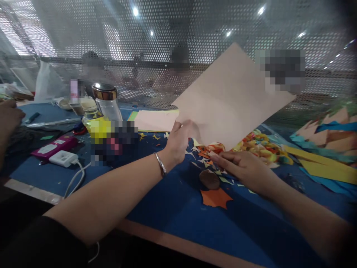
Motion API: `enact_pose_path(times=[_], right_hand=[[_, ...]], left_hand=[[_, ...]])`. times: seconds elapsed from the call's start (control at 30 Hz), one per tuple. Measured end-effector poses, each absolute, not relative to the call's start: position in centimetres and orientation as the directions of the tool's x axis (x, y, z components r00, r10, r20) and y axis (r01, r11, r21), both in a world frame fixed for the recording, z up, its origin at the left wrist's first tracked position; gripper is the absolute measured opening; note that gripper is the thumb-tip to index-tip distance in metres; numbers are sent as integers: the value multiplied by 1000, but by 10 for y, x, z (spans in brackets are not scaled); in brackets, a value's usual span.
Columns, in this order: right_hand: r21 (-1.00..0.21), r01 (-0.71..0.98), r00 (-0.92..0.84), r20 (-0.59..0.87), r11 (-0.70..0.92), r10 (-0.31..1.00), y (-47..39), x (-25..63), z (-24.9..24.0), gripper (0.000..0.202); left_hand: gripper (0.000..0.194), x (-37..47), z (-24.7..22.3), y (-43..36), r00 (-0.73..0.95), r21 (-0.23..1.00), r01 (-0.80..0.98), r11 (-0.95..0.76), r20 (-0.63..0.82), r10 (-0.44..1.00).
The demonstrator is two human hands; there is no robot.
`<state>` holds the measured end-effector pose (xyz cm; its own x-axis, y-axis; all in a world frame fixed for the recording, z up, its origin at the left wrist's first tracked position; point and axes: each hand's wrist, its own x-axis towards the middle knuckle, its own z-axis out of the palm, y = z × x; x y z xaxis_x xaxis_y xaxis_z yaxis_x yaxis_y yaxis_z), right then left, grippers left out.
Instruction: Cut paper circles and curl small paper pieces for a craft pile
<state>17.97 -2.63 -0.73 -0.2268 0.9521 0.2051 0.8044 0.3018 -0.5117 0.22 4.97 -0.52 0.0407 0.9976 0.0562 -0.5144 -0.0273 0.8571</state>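
Observation:
A large pale pink sheet of paper [228,96] is held up at a slant above the blue table. My left hand [178,143], with a silver bangle at the wrist, grips the sheet near its lower left edge. The fingers of my right hand [245,169] pinch the lower corner of the same sheet. Under that corner lie orange and pale paper scraps. Closer to me, a round brown piece [209,180] rests by an orange pointed paper shape [216,198].
A stack of pink sheets [154,121] lies behind my left hand. To the left are a glass jar [107,102], a yellow bottle [96,124], a power strip [55,149] and another person's hand [9,117]. Yellow strips [329,165] and folded paper pieces [331,134] are at right.

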Motion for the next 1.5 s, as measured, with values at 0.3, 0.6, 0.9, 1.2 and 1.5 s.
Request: enact_pose_path(times=[0.3,0.6,0.9,1.2,1.5], right_hand=[[-626,756,-136,135,190,982,-28,185,-8,66],[-610,750,-173,191,255,966,-27,183,-10,63],[-604,769,-125,182,212,975,-28,181,-6,66],[-597,771,-107,222,222,969,-29,184,-8,67],[-609,771,-79,199,186,977,-28,177,-1,75]], left_hand=[[29,-5,-2,48,266,767,-632,111,80,961],[22,0,-5,45,312,770,-632,88,149,938],[20,-4,1,37,404,802,-560,208,46,913],[17,-1,2,34,339,786,-596,163,63,939],[18,3,0,24,392,785,-582,215,39,919]])
